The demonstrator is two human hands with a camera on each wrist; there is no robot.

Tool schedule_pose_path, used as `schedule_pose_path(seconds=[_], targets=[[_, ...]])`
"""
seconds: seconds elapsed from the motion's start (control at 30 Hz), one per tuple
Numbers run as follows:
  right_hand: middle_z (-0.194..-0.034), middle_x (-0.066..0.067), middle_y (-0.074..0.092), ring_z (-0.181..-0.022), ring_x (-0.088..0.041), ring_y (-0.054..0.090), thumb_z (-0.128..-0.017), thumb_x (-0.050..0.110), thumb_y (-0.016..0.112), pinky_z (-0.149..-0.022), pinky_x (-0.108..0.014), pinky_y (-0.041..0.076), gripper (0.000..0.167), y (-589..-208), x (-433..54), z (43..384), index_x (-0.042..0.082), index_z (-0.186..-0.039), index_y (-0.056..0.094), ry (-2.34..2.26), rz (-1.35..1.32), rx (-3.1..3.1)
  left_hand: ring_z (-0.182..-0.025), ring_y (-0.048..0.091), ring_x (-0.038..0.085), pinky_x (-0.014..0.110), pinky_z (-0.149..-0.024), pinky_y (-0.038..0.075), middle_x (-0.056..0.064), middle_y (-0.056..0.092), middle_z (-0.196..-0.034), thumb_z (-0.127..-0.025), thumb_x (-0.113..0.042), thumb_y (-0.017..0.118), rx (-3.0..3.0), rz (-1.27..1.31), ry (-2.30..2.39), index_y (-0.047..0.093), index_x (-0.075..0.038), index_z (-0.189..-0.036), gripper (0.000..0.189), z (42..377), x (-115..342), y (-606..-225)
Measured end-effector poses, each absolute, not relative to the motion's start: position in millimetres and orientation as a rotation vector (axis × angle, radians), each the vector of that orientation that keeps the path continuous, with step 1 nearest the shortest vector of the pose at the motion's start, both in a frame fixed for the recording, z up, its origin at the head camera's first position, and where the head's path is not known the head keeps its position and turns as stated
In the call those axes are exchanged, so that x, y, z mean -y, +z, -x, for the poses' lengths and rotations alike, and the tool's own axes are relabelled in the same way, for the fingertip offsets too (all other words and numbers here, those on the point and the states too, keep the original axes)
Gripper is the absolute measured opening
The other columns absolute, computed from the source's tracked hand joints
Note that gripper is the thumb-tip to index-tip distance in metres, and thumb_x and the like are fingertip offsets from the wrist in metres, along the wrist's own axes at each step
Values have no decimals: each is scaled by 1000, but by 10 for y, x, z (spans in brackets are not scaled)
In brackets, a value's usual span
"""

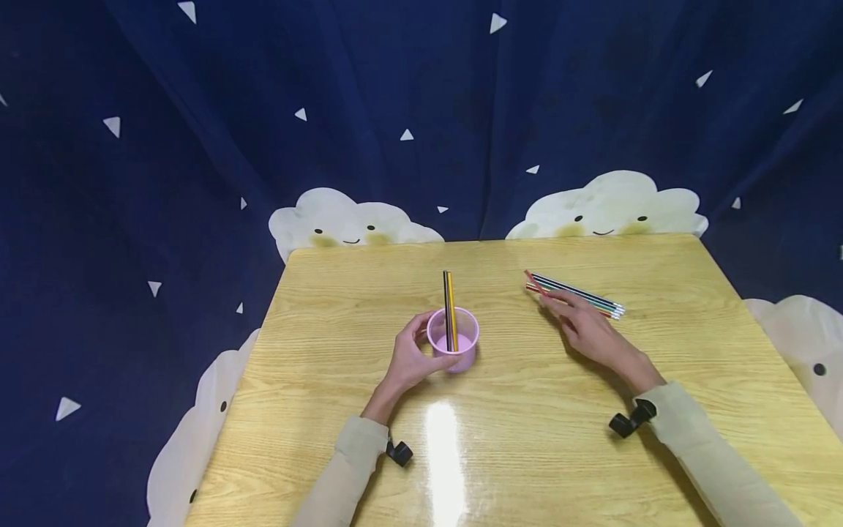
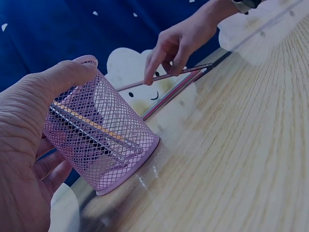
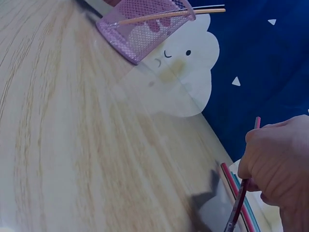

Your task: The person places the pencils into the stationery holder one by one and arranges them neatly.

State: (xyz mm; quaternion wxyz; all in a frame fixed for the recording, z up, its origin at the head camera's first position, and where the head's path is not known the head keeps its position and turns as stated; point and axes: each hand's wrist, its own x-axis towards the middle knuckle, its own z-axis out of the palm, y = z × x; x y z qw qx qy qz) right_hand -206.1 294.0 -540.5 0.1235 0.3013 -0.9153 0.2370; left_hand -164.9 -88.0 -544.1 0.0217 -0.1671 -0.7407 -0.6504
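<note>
And there it was: the right hand (image 1: 586, 329) pinched a slim red pencil (image 3: 237, 207) over loose multicoloured pencils (image 1: 593, 298) on the pale wooden table (image 1: 527, 439)! The left hand (image 1: 411, 359) gripped a round pink mesh cup (image 1: 465, 359), black and yellow pencils (image 1: 451, 307) inside!

Room type unclear, kid-style decor: navy curtain (image 1: 421, 73) with smiling clouds (image 1: 606, 212) at 12 o'clock, wood-look table (image 1: 527, 454) at 6.

Left hand (image 1: 412, 358) grips pink cup (image 1: 466, 361); right hand (image 1: 588, 328) pinches red pencil (image 1: 535, 282).
</note>
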Motion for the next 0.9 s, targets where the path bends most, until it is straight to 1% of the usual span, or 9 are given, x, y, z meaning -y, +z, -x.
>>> schedule_pose_path(seconds=[0.13,0.23,0.37,0.47,0.6,0.7,0.77,0.8,0.9], targets=[[-140,-19,56,-111,-33,61,-87,-17,66,-81,-46,54,61,-5356,-2918,2046,2,-144,61,718,-870,2623,-122,62,45,62,-108,49,23,66,-132,-65,0,97,2277,517,-2042,57,3,-142,86,1654,879,-5451],[-142,-19,55,-101,-26,60,-86,-18,69,-70,-36,51,64,-5321,-2904,2033,1,-145,59,737,-857,2613,-123,60,50,65,-109,47,28,63,-133,-65,4,95,2283,516,-2043,55,7,-143,87,1651,874,-5445],[-147,-16,53,-96,-20,60,-86,-18,71,-66,-29,50,69,-5274,-2886,2023,5,-149,56,771,-831,2621,-122,57,55,68,-109,45,33,61,-133,-67,6,93,2294,521,-2043,51,13,-142,87,1609,862,-5344],[-149,-14,52,-97,-20,65,-85,-17,71,-66,-26,51,71,-5244,-2872,2018,6,-150,56,809,-826,2613,-121,58,56,68,-108,46,34,62,-131,-67,5,93,2295,531,-2039,52,15,-141,85,1552,859,-5208],[-150,-15,51,-96,-26,69,-84,-18,71,-61,-20,51,71,-5215,-2847,2014,5,-149,56,888,-832,2579,-120,59,54,67,-107,47,34,62,-130,-67,3,93,2297,525,-2032,53,14,-139,83,1504,856,-5105],[-147,-16,54,-92,-27,70,-83,-20,72,-62,-17,53,71,-5200,-2815,2018,5,-147,58,935,-834,2513,-119,59,53,67,-107,47,33,63,-130,-67,3,92,2295,515,-2038,54,13,-139,83,1499,853,-5102],[-144,-17,56,-90,-27,70,-81,-21,73,-68,-17,55,72,-5186,-2788,2021,5,-146,60,969,-834,2450,-120,59,54,68,-107,47,33,62,-130,-67,4,93,2289,517,-2050,54,14,-139,82,1501,855,-5104],[-142,-17,57,-90,-26,70,-80,-23,74,-73,-16,55,72,-5177,-2773,2022,5,-145,61,989,-830,2413,-120,59,53,68,-108,46,33,62,-130,-67,3,93,2284,518,-2057,54,14,-139,82,1501,856,-5104],[-140,-17,61,-88,-24,71,-79,-23,74,-81,-15,55,70,-5128,-2715,2018,7,-142,64,1027,-797,2319,-120,62,46,61,-109,49,27,65,-131,-66,0,95,2283,511,-2051,57,8,-139,83,1569,865,-5256]])
